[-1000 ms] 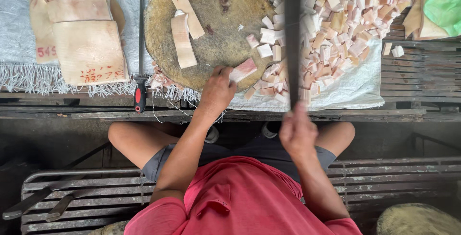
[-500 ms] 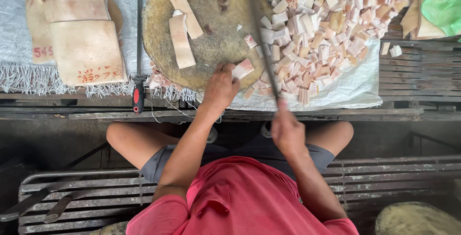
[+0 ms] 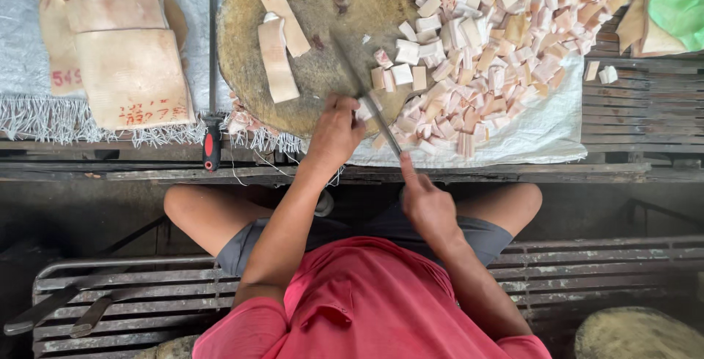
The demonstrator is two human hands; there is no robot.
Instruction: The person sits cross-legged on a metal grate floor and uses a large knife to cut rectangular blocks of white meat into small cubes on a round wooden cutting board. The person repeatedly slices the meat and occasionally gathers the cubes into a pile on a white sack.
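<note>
Two hands are at work over the round wooden chopping block (image 3: 323, 44), and we take that block as our landmark. Our left hand (image 3: 336, 133) rests at its near edge, fingers curled down and closed on a pale piece of fatty meat (image 3: 361, 112), which lies right at the block's near rim. Our right hand (image 3: 427, 207) is nearer to us than the block, off its near right side, wrapped tight around the handle of a cleaver (image 3: 367, 99); the blade slants up and left across the block and meets the piece just beside the left fingertips.

On the block's far half lie two long strips of the same meat (image 3: 277, 36), side by side. To the block's right, a heap of cut cubes (image 3: 488, 51) spreads over a white sheet (image 3: 543, 128). To its left stands a sharpening steel (image 3: 212, 73) with a red and black handle, and beyond that, stacked slabs of pork skin (image 3: 117, 51).
</note>
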